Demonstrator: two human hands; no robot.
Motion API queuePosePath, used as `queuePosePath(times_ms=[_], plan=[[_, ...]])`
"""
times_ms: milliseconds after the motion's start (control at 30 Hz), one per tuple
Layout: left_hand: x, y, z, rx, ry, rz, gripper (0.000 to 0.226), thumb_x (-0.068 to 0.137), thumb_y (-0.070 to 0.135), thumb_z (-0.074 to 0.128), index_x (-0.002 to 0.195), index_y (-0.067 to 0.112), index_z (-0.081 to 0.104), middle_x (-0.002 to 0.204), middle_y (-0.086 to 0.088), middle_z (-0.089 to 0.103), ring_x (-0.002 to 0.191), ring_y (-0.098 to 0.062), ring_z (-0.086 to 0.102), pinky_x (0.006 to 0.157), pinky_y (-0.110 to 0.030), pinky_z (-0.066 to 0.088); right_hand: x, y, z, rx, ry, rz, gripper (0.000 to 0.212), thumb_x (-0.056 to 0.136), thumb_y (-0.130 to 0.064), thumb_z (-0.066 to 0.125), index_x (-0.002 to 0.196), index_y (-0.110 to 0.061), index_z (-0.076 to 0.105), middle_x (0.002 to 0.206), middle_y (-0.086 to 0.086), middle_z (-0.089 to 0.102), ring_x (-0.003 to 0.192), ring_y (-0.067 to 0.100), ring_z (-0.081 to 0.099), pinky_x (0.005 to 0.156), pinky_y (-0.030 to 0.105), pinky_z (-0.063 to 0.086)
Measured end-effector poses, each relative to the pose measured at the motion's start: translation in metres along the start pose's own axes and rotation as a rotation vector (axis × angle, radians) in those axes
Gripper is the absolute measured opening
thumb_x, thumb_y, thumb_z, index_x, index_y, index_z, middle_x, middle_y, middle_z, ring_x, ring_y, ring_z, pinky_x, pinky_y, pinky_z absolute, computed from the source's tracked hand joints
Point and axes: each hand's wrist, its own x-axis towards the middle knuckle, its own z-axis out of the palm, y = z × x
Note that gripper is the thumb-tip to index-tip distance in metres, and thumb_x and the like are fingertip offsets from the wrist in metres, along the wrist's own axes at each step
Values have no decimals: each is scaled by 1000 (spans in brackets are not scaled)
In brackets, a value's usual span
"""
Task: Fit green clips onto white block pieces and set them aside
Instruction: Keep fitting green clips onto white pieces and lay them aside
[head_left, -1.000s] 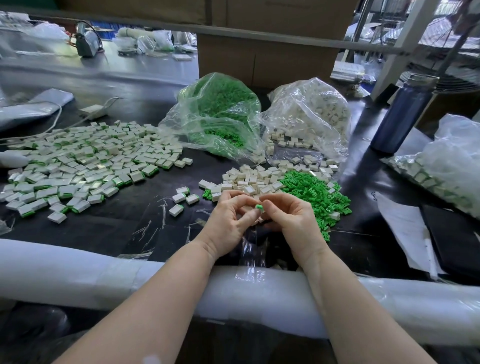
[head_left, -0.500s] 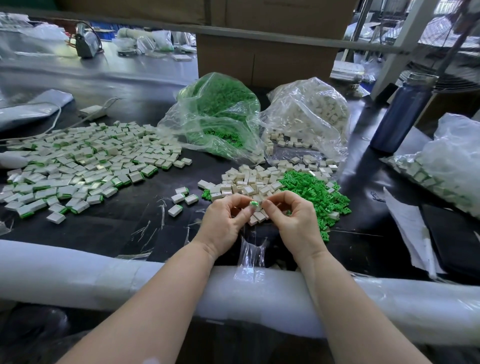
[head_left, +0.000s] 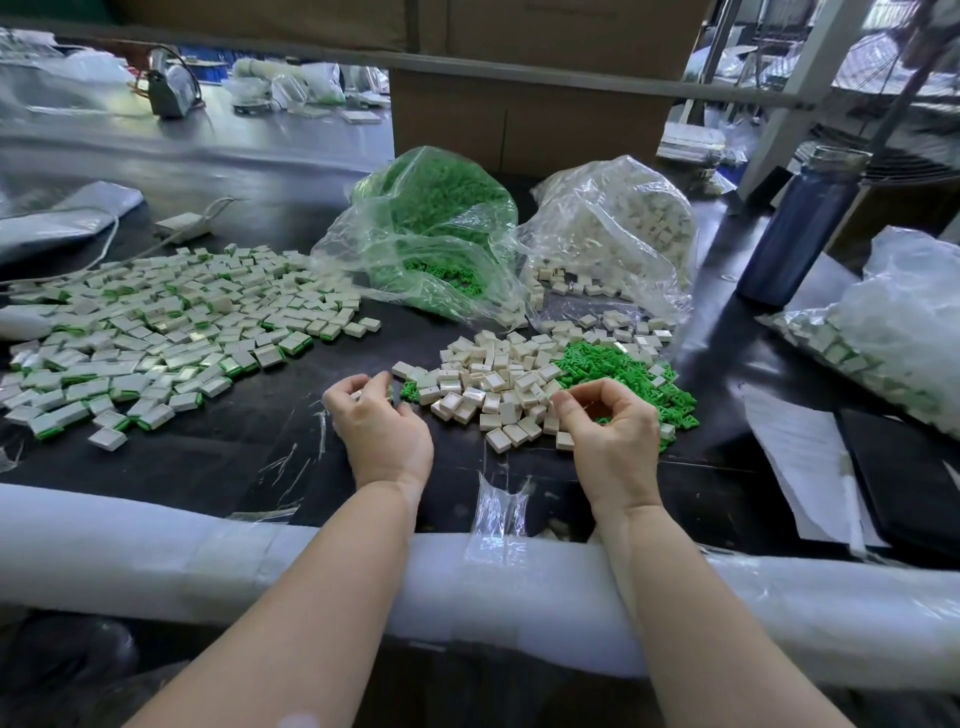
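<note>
My left hand hovers left of the loose piles with its fingers curled round a small white block. My right hand is at the near edge of the pile of white blocks. Its thumb and index tip meet there, and I cannot make out a piece between them. The pile of green clips lies just behind that hand. Finished blocks with green clips spread over the black table to the left.
Behind the piles stand a clear bag of green clips and a clear bag of white blocks. A blue bottle, another filled bag and papers sit at the right. A foam-wrapped rail runs along the near edge.
My hands were together at the middle, working a block and a green clip. They have parted: the left moved left with the block, the right moved right to the piles.
</note>
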Motion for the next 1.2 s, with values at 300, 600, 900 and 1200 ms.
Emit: queuePosePath(times_ms=[300, 600, 900, 1200], plan=[[-6, 3, 3, 343, -153, 88, 46, 85, -4, 42, 131, -4, 42, 149, -17, 13, 140, -31, 9, 113, -27, 6, 1, 3, -1, -36, 34, 16, 16, 80, -13, 71, 66, -17, 63, 64, -3, 61, 60, 6, 53, 58, 11, 42], [-7, -2, 11, 517, -255, 147, 51, 89, 6, 38, 139, 14, 39, 147, 0, 35, 143, -19, 7, 117, -43, -3, 2, 3, -1, -35, 39, 60, 17, 81, -15, 70, 66, -17, 63, 65, 1, 63, 62, 10, 55, 62, 21, 46], [-9, 0, 6, 538, -178, 151, 44, 88, 11, 46, 131, 19, 48, 138, -4, 35, 130, -26, 22, 112, -37, 13, 3, 4, -1, -72, 21, 67, 13, 81, -14, 70, 68, -14, 65, 64, -3, 62, 62, 9, 54, 64, 21, 46], [-9, 0, 5, 588, -190, 132, 28, 93, 25, 50, 120, 21, 55, 130, -1, 44, 126, -24, 26, 112, -39, 16, 3, 6, 0, -102, -8, 64, 11, 81, -15, 70, 71, -11, 67, 68, 1, 64, 65, 12, 56, 66, 22, 47]])
